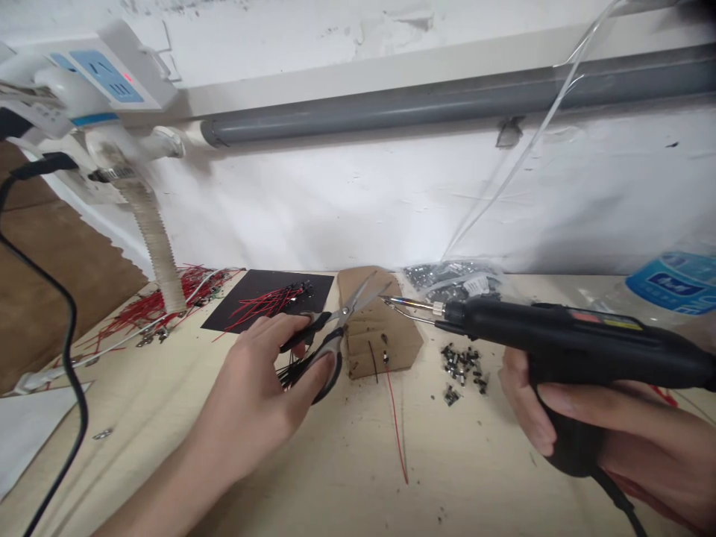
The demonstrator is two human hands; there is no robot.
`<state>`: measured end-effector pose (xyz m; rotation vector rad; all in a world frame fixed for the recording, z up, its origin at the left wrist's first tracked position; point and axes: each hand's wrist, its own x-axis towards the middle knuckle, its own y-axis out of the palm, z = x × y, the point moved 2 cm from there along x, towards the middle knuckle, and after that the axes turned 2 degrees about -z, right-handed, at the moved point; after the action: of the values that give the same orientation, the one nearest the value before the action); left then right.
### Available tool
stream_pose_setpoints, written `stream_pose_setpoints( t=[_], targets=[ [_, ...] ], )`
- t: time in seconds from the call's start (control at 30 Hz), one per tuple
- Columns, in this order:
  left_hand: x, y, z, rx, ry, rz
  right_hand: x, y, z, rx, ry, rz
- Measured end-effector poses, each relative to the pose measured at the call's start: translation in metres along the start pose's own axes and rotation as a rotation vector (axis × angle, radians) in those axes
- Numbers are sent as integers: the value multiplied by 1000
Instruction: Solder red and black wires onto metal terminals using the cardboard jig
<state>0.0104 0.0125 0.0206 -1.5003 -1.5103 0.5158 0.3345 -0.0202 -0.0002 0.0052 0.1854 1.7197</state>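
My left hand (262, 380) grips a pair of scissors (334, 328) by the handles, and the blades stand a little apart over a piece of cardboard (358, 350). A pistol-shaped soldering iron (503, 321) is in my right hand (615, 425), its tip pointing left close to the scissor blades. On the cardboard's near edge sits a small connector (385, 357) with a red wire (397, 425) running from it towards me. A short black wire (373, 362) lies beside it. Black wires partly show beneath my left hand.
Loose small connectors (462, 365) lie right of the cardboard. Behind them is a clear plastic bag of parts (453, 280). Red wires (268, 302) rest on a black sheet (235, 302), with a larger red wire pile (151, 309) farther left. A black cable (72, 335) hangs at left.
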Motion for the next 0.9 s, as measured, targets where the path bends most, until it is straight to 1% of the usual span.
stream_pose_setpoints(
  t=[0.07, 0.13, 0.2, 0.37, 0.43, 0.57, 0.63, 0.77, 0.9],
  targets=[
    [0, 0, 0, 13, -5, 6, 0, -1, -1, 6, 1, -5],
    [-1, 1, 0, 33, 24, 24, 0, 0, -1, 5, 3, -10],
    [-1, 1, 0, 34, 28, 29, 1, 0, 0, 9, -12, 5],
    [2, -1, 6, -37, -99, -29, 1, 0, 1, 3, -16, 18],
    [2, -1, 5, -37, -68, -32, 0, 0, 0, 13, -25, 18],
    [-1, 0, 0, 14, 47, 5, 0, -3, -3, 20, -15, 14],
    [-1, 0, 0, 13, 42, -3, 0, -4, -5, 13, -18, 18],
    [0, -1, 2, -3, -16, -18, -1, -4, -4, 4, -9, 22],
    [1, 0, 0, 6, 27, 15, -3, -2, -1, 18, 3, 26]
  ],
)
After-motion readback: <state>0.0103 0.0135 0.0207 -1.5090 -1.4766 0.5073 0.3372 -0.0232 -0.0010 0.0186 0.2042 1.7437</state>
